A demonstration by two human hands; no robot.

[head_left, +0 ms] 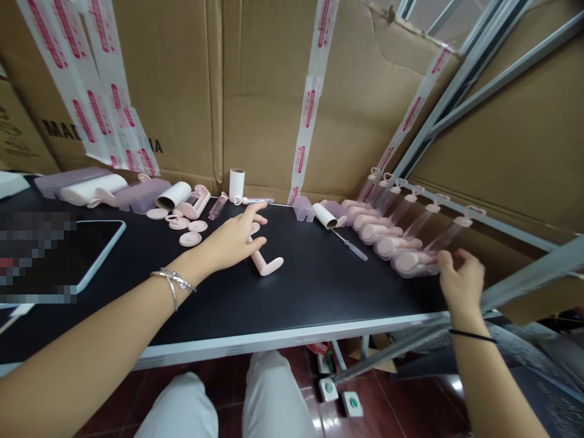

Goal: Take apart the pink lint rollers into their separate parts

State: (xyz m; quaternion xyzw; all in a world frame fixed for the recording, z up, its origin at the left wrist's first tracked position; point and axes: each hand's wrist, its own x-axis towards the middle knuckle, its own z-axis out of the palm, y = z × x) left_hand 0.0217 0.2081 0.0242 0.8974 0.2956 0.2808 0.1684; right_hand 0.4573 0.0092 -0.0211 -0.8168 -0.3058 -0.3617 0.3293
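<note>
Nearest, the person's knees in pale trousers show below the table, and small boxes with green buttons lie on the floor to their right. At the table's near right edge, the right hand is at the near end of a row of pink rollers with clear stems and heart-shaped tops, which runs away toward the far side. Its fingers are bent, the thumb beside the nearest roller; whether they grip it I cannot tell. On the left lies a tablet with a dark screen.

In the middle, the left hand is over a bent pink handle lying on the table. Its fingers are spread wide, the thumb apart; contact with the handle is unclear. Pink discs lie to the left of this hand, and a screwdriver lies to the right, near a white roll lying on its side. Farther off, another white roll stands upright before the cardboard.
</note>
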